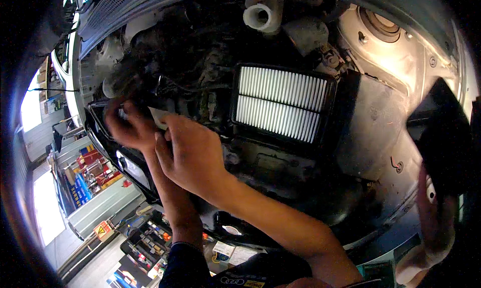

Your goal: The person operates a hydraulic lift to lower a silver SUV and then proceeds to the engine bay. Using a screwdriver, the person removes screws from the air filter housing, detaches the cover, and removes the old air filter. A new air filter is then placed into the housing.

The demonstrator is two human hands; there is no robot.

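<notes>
In the open black housing (345, 112) sits a white pleated filter (280, 103); left hand (131, 127) and right hand (193, 155) grips unclear.

Hands in engine bay: two, left hand (129, 127) and right hand (193, 155), both from lower edge, close together.
Third hand (435, 223), another person's, at right rim: one.
Pleated white air filter (281, 103) in black frame: one, two pleat panels.
White open-topped filler neck (259, 15): one.
Round strut mount (380, 23) at upper right: one.
Small pale card (159, 117) by fingertips: one.
Tool tray (148, 240) below: one.
</notes>
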